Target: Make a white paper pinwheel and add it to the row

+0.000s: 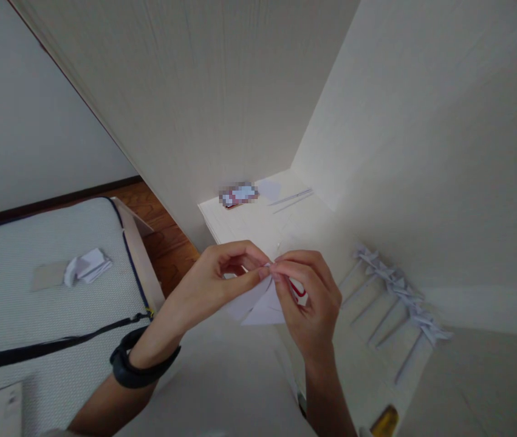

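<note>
My left hand point(228, 276) pinches a white sheet of paper point(265, 308) at its upper edge between thumb and fingers. Meeting it there, my right hand point(308, 294) has its thumb and fingertips closed on the same spot. The paper hangs below the fingertips in pointed flaps, split by slits. Exactly how its corners fold under the fingers is hidden. Behind my right hand shows a curved red piece point(301, 291), mostly covered. To the right, several white paper pinwheels point(397, 288) on thin paper sticks lie in a row on the white tabletop point(240, 226).
At the table's back lie a phone-like object point(239, 195) with a blurred screen and thin white sticks point(292, 198). Walls enclose the back and right. A yellow object point(384, 420) is at the near right edge. On the left, a mattress point(3, 255) holds crumpled white paper point(89, 266).
</note>
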Demonstrator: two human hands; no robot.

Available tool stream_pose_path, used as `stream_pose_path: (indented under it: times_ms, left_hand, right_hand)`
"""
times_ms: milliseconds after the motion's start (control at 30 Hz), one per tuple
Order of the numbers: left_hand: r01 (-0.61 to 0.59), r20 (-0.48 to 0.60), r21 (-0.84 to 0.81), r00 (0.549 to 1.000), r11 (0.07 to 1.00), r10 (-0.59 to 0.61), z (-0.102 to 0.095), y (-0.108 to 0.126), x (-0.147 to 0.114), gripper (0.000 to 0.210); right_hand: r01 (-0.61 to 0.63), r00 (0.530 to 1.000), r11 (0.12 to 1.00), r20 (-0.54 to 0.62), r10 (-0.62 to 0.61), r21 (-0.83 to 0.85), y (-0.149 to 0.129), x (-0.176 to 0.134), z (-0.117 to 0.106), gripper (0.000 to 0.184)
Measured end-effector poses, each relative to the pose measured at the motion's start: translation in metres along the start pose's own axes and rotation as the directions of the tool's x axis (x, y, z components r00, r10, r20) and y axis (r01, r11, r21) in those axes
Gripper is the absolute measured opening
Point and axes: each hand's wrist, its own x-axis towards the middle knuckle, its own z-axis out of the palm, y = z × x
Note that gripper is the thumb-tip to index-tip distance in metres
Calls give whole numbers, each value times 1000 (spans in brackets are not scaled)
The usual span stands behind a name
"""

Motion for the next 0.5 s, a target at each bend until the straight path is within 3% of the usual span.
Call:
stream_pose_path:
  times_ms: [500]
  left_hand:
    - [-38,-13,53,999,998,39,-3,-7,-1,9]
  right_hand:
    - [-27,1000,998,8,27,49,-3,3,-3,18]
